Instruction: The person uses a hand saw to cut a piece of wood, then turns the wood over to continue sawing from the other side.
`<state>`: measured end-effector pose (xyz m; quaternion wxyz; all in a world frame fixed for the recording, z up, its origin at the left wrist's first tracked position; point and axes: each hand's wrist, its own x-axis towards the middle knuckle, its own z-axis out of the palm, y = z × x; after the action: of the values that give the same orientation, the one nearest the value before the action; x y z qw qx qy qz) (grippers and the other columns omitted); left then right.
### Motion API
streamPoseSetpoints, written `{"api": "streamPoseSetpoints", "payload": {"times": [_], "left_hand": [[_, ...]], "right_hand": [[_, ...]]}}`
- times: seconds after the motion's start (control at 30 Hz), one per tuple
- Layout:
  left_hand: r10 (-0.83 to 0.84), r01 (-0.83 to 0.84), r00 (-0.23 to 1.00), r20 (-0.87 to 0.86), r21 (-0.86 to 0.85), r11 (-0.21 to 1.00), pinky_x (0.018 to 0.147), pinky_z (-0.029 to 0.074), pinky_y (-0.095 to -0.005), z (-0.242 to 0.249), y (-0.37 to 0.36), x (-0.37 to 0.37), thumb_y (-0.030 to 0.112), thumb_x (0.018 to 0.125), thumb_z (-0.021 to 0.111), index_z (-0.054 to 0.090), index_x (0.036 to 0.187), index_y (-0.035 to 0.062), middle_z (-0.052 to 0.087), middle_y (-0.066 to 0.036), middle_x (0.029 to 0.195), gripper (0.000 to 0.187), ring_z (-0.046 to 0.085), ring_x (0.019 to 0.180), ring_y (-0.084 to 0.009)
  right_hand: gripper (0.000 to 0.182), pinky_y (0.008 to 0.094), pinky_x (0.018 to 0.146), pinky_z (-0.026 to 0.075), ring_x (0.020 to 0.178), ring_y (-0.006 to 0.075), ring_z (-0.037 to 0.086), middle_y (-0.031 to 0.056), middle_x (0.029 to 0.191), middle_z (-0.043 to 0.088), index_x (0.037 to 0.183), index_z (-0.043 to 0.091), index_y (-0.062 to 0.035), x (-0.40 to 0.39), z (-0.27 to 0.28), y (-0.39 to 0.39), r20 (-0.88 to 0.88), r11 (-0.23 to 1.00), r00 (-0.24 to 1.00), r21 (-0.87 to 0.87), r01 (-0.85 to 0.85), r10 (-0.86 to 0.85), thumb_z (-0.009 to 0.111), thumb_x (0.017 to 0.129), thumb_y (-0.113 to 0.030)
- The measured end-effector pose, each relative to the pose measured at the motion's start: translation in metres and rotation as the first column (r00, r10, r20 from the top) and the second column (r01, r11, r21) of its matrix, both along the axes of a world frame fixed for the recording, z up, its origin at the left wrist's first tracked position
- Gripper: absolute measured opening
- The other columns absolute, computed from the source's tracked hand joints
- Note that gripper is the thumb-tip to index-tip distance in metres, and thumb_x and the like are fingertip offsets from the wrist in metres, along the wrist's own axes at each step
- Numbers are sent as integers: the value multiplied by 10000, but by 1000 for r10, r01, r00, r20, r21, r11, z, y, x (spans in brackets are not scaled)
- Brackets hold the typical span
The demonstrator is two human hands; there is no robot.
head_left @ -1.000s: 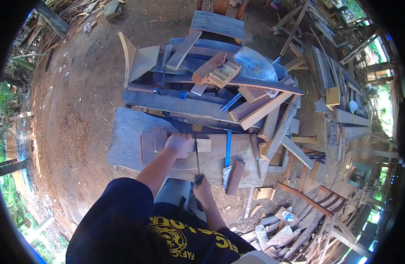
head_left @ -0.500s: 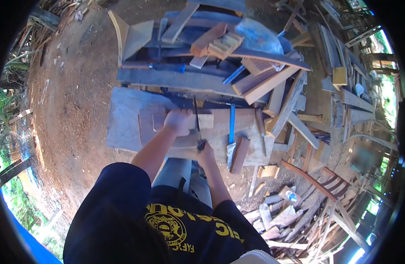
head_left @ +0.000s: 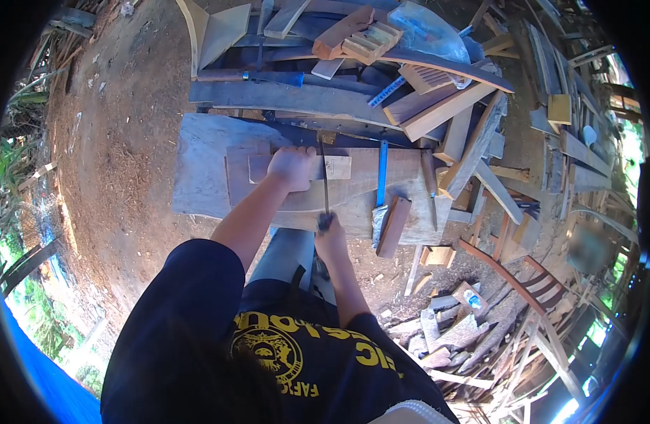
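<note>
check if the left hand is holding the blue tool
No, the left hand presses a small wood piece on the bench, while the blue tool lies apart, untouched.

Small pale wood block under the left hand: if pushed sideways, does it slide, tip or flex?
The small pale wood block lies flat on the wide grey plank, so it would probably slide, not tip. It looks rigid and likely light. The left hand pins it, the right hand holds the thin dark file.

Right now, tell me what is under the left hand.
The left hand presses on a small flat wooden piece lying on the wide plank. The part of the piece beneath the palm is covered.
</note>
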<state>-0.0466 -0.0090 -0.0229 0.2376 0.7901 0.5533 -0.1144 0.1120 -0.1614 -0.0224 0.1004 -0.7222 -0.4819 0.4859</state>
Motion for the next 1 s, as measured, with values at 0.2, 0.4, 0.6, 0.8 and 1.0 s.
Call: {"api": "streamPoseSetpoints", "payload": {"times": [0.2,0.4,0.6,0.8,1.0], "left_hand": [[3,-4,1000,-22,-42,999,781,522,-394,5,3,2,194,609,697,534,1023,39,654,-149,950,472,670,874,-305],[-12,11,1000,-9,-13,1000,784,522,-393,4,2,1,192,611,700,536,1022,49,654,-147,952,464,668,878,-306],[19,-18,1000,9,-22,1000,788,523,-396,4,3,3,184,610,699,535,1018,44,658,-147,937,460,667,883,-306],[-4,4,1000,-15,-8,1000,774,526,-394,-1,2,3,215,614,719,535,1001,43,659,-145,929,462,668,874,-305],[16,-15,1000,9,-4,1000,759,533,-411,0,2,3,207,594,722,529,1030,50,654,-149,902,501,664,858,-312]], "right_hand": [[381,452,821,511,1013,417,621,262,1004,658,1201,507,20,1,-2,20,-50,999,998,-20,35,-36,580,842,-85],[347,442,820,512,1006,415,626,267,1004,655,1170,519,26,3,1,-21,-27,998,998,4,62,-62,588,854,-97],[373,452,830,512,1010,418,624,265,1004,654,1198,504,1,-1,-12,27,-66,999,997,-33,36,-38,583,847,-101],[413,476,852,506,1027,430,608,269,1019,650,1216,497,-4,14,28,-22,-57,992,997,-116,41,-48,568,812,-53],[294,483,822,492,1012,448,600,280,994,641,1139,540,-10,1,14,18,-27,995,999,-100,18,-21,542,860,-100]]}}
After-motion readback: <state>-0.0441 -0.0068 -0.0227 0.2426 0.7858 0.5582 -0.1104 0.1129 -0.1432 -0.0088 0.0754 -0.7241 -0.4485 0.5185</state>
